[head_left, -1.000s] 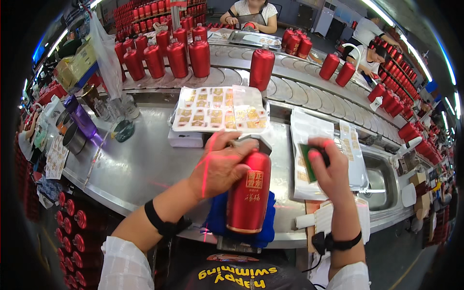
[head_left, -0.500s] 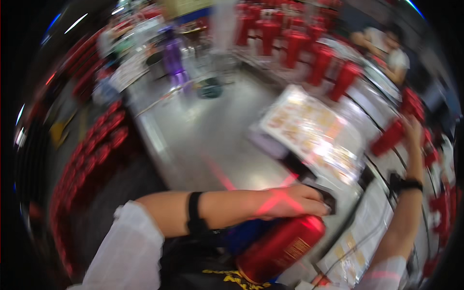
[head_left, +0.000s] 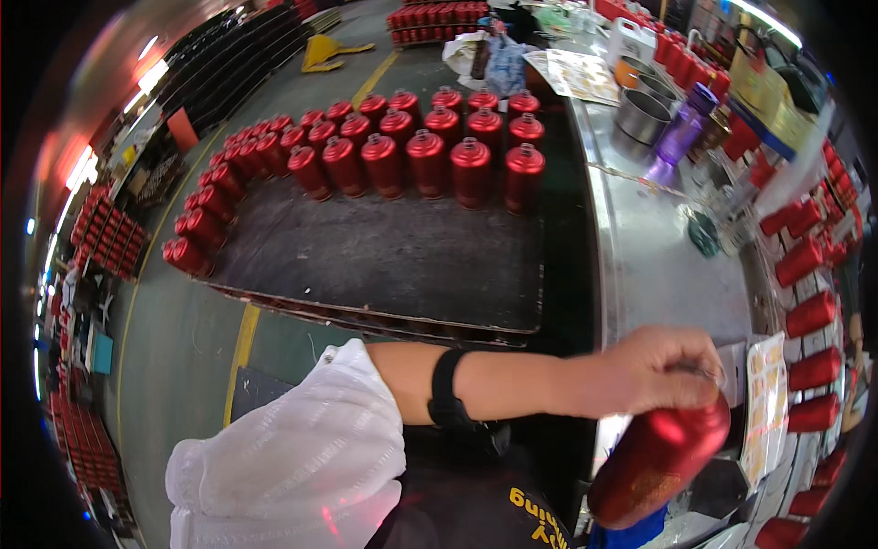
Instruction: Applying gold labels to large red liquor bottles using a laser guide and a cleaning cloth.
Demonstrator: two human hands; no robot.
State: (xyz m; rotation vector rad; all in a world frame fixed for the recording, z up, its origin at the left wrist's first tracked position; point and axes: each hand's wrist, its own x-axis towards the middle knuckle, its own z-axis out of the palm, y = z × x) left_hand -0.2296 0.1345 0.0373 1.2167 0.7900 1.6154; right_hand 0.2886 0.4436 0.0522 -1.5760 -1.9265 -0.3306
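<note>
My left hand (head_left: 663,366) is closed round the top end of a shiny red metal canister (head_left: 663,457). The canister hangs tilted in front of me, by the near end of the steel worktable (head_left: 631,265), its lower end toward my body. Beyond my left arm, several similar red canisters (head_left: 427,165) with small top handles stand upright in rows on a dark, flat pallet board (head_left: 393,265). My right hand is outside the picture.
A printed sheet (head_left: 765,393) lies to the right of my left hand. A purple bottle (head_left: 684,123) and a steel pot (head_left: 640,119) stand farther along the table. More red canisters (head_left: 812,366) line the right side. A yellow pallet truck (head_left: 325,53) is far off.
My view has swung left, bringing the pallet of canisters into sight. My left hand still grips the canister. My right arm, earlier reaching to the right-hand canisters, has left the picture.
</note>
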